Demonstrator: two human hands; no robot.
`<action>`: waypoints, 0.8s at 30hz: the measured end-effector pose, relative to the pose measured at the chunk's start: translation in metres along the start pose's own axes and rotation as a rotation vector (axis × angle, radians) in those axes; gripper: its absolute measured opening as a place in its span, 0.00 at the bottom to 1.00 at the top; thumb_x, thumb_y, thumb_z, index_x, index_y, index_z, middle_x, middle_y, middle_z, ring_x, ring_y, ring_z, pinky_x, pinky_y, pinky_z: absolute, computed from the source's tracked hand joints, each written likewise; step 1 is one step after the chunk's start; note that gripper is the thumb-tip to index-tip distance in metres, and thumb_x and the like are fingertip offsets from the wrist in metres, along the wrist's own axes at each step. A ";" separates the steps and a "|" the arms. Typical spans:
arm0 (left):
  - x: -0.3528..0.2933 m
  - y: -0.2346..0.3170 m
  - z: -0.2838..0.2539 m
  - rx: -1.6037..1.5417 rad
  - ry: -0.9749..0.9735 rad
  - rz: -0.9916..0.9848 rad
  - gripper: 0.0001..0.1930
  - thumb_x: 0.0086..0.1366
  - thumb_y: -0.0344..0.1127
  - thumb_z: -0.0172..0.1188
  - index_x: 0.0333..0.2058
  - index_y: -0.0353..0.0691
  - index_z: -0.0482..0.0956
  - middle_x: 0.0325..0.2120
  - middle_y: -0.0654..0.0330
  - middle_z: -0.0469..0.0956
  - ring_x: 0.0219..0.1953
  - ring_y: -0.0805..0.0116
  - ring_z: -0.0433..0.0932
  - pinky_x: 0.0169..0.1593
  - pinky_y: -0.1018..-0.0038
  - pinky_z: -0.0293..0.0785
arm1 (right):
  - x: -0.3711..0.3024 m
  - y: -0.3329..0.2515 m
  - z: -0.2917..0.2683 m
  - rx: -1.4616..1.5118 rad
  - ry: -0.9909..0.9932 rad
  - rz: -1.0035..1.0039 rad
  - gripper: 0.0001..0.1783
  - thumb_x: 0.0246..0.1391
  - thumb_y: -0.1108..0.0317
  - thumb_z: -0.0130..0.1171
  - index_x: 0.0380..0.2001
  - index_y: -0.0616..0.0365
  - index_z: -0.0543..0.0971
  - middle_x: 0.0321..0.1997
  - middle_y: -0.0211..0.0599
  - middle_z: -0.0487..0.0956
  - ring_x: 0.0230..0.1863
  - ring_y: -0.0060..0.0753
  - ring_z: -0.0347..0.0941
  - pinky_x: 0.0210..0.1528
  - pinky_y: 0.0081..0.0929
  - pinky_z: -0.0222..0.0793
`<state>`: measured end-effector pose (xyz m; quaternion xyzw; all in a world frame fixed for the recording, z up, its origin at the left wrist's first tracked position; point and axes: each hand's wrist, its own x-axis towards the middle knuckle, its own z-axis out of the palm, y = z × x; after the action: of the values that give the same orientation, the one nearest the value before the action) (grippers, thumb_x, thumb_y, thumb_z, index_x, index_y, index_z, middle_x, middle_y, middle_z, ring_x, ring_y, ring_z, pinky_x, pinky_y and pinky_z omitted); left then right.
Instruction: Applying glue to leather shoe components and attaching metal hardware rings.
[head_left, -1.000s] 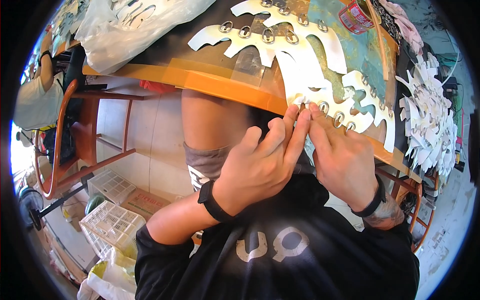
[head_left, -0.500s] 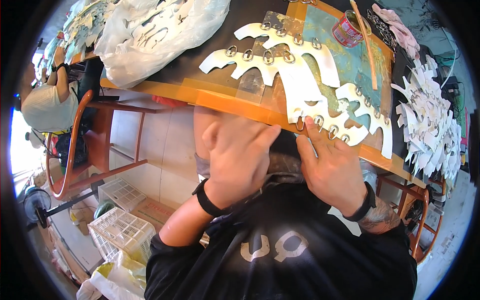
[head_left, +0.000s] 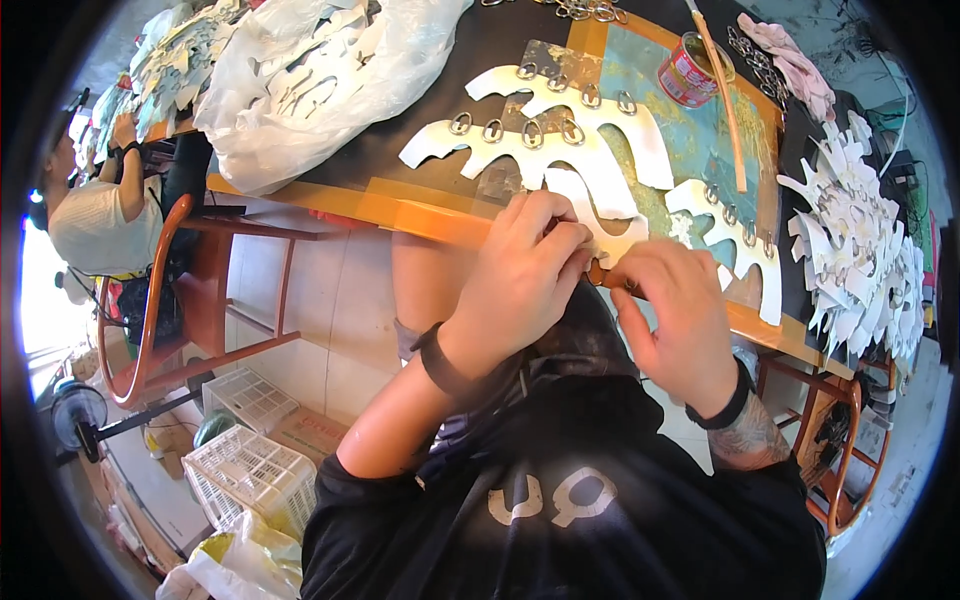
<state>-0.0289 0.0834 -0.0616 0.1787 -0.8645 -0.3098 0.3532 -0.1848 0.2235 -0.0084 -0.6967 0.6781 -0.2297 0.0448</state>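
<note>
At the table's near edge, a white cut piece with curved tabs lies partly under my hands. My left hand is closed in a pinch over its left side; a thin dark tip sticks up above the knuckles, but what the fingers hold is hidden. My right hand bends its fingers over the piece's near edge, thumb below. Beyond are more white pieces: one with metal oval buckles, another behind it, and a third to the right, also with buckles along the tabs.
A clear plastic bag of white pieces lies at the left. At the back right stand a red can and a wooden stick. White pieces are heaped at the far right. Another person sits left, near a red-brown chair.
My left hand has moved up and right to the white piece. My right hand's fingers have gone from stretched out to curled over its edge.
</note>
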 end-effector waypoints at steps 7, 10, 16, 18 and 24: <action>-0.004 0.005 0.000 0.013 -0.009 -0.030 0.11 0.58 0.24 0.73 0.38 0.37 0.82 0.44 0.56 0.78 0.48 0.51 0.77 0.52 0.61 0.74 | 0.019 0.014 0.009 0.007 0.092 0.066 0.13 0.54 0.73 0.69 0.42 0.56 0.79 0.46 0.36 0.77 0.47 0.46 0.74 0.49 0.42 0.64; -0.005 0.005 -0.001 -0.032 -0.028 -0.079 0.10 0.58 0.24 0.73 0.36 0.37 0.81 0.44 0.57 0.77 0.47 0.51 0.76 0.52 0.61 0.74 | 0.019 0.019 0.008 0.008 0.041 0.043 0.11 0.55 0.73 0.68 0.41 0.57 0.79 0.45 0.36 0.77 0.47 0.46 0.74 0.49 0.42 0.63; 0.005 0.007 -0.004 -0.048 -0.126 -0.171 0.08 0.59 0.24 0.71 0.34 0.37 0.79 0.41 0.57 0.75 0.48 0.51 0.74 0.52 0.61 0.71 | 0.020 0.016 0.013 0.053 0.061 0.063 0.08 0.56 0.73 0.66 0.39 0.57 0.78 0.45 0.35 0.77 0.47 0.46 0.73 0.50 0.41 0.63; 0.008 0.007 -0.006 -0.047 -0.149 -0.189 0.07 0.59 0.23 0.70 0.34 0.37 0.79 0.40 0.56 0.75 0.47 0.50 0.74 0.52 0.61 0.71 | 0.021 0.015 0.014 0.059 0.075 0.064 0.08 0.57 0.73 0.66 0.38 0.57 0.78 0.45 0.35 0.77 0.47 0.46 0.73 0.50 0.41 0.62; 0.004 0.007 0.002 -0.003 -0.123 -0.162 0.06 0.60 0.21 0.66 0.34 0.35 0.79 0.42 0.55 0.74 0.48 0.49 0.73 0.52 0.59 0.70 | 0.019 0.019 0.013 -0.003 0.012 0.037 0.07 0.59 0.71 0.66 0.39 0.56 0.78 0.45 0.32 0.78 0.47 0.42 0.74 0.50 0.40 0.62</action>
<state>-0.0338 0.0871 -0.0559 0.2279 -0.8669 -0.3489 0.2735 -0.1977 0.2004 -0.0221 -0.6826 0.6916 -0.2319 0.0439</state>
